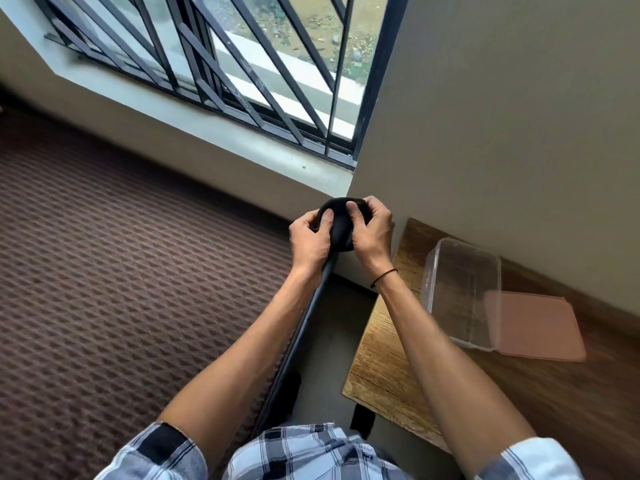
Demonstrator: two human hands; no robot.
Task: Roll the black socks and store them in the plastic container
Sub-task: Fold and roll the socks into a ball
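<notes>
**Rolling the socks in the air, container waiting at the right**

Nearest to me are the checked sleeves and two bare forearms, reaching forward above the gap between the carpet and the wooden table (pixel 381 358). A little further, on the right, the clear plastic container (pixel 460 292) stands open on the table, and its pink lid (pixel 533 327) lies touching its right side.

Further out, both hands are closed around the black socks (pixel 337 220), held up in the air near the wall corner. The left hand (pixel 310 237) curls over the left side of the bundle, the right hand (pixel 370 233) presses with the thumb on top. A loose tail hangs down below the left wrist.

I think the roll is not finished. It would be good to keep the bundle tight, wind the hanging tail in, and only then carry it right to the container.
</notes>
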